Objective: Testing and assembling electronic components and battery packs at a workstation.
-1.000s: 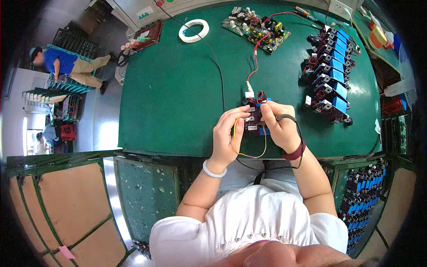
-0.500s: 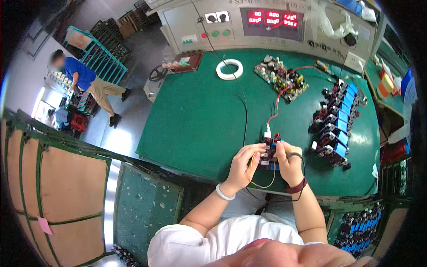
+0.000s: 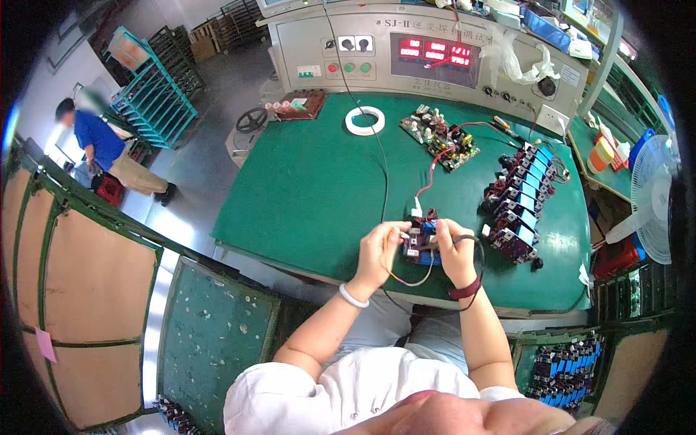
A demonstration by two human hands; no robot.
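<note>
A small circuit board (image 3: 416,245) with dark and blue parts lies near the front edge of the green table. On its left side, my left hand (image 3: 375,255) is closed, fingertips pinching a small white connector (image 3: 405,235). A thin yellow wire (image 3: 394,275) loops below that hand toward the board. My right hand (image 3: 457,255) grips the board's right side, thumb on top. Across its fingers runs a black cable (image 3: 480,255), which loops down past the wrist. At the board's top edge, a white plug (image 3: 417,212) joins a red wire (image 3: 429,181).
Farther back lies a larger populated board (image 3: 442,138), beside a white tape roll (image 3: 365,121). A row of blue-topped modules (image 3: 523,203) stands at right. A test console (image 3: 377,58) backs the table; a fan (image 3: 652,199) stands far right. A person (image 3: 109,145) is at far left.
My view has shifted, so the table sits slightly lower and farther left. My left fingers have drawn back a little from the board's middle, uncovering more of it. The person at left has moved left.
</note>
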